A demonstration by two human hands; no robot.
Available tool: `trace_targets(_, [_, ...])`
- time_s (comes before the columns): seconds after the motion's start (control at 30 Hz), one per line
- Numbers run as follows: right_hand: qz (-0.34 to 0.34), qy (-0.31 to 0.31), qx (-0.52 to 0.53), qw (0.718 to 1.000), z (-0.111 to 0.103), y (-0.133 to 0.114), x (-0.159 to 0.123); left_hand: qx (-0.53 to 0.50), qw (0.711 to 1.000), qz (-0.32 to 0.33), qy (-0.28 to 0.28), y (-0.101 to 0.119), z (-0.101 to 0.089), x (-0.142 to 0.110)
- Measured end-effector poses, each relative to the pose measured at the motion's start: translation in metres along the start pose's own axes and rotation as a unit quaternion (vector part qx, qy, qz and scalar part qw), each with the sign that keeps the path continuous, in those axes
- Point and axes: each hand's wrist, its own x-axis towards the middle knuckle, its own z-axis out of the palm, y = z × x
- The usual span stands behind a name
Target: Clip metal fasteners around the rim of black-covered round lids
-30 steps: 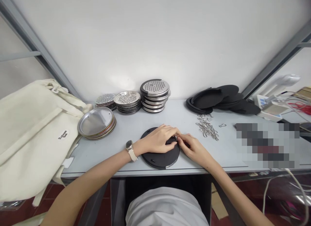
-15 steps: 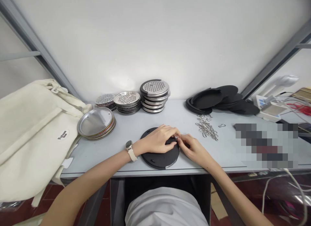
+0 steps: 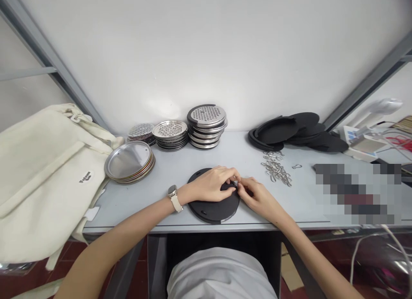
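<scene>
- Black disc (image 3: pixel 214 211) lies flat on the grey table (image 3: pixel 247 164), near its front edge, directly ahead of the person; this position probably lets both forearms come in low from either side.
- Left hand (image 3: pixel 216 183) is laid across the disc's top, palm down, probably to steady it against the table.
- Left grip: thumb stands apart from the curled forefinger, black surface showing between them. Fingertips reach the disc's right edge; whether they clasp anything cannot be told.
- Right hand (image 3: pixel 255 195) comes in beside that same edge, meeting the left fingertips.
- Right grip: thumb and forefinger drawn close together, apparently pinching a small metal piece (image 3: pixel 235 184); its shape is mostly hidden.
- Loose metal clips (image 3: pixel 277 171) lie in a heap beyond the right hand, presumably for easy reach.
</scene>
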Motion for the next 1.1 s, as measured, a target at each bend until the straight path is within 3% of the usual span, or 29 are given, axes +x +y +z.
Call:
trace_targets(0.4, [0.009,0.001,-0.01,1.0,0.0005,0.0019,-0.0019,-0.05,0.999,-0.021,0.0,0.0007,-0.0006,-0.0014])
trace_targets(0.7, [-0.028,-0.001,0.006,1.0,0.0006,0.0007,-0.0007,-0.009,1.0,-0.022,-0.003,0.0009,-0.0007,-0.0024])
trace_targets(1.1, [0.0,0.002,-0.024,1.0,-0.0009,-0.0034,-0.0011,-0.02,1.0,-0.019,-0.014,0.0034,-0.0012,-0.0016])
